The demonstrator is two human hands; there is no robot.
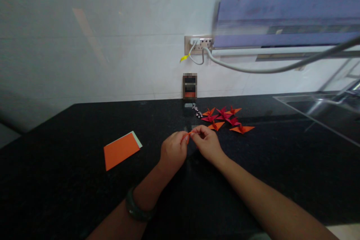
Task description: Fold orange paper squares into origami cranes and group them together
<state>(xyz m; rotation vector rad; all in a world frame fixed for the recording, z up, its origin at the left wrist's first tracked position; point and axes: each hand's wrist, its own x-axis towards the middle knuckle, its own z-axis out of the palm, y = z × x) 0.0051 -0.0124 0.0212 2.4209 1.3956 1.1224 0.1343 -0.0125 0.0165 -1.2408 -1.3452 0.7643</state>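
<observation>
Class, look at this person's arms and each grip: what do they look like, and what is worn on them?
The left arm wears one thick, rounded bangle, dark and greenish; the right arm shows none. No sleeves are in view, and neither the left grip nor the right grip is gloved.

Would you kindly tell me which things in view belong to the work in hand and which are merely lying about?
Likely belonging:
orange paper, pinched by left hand and right hand
folded red and orange birds
flat paper stack

Likely incidental:
pixelated upright object at the wall
patterned strap
socket
cable
</observation>
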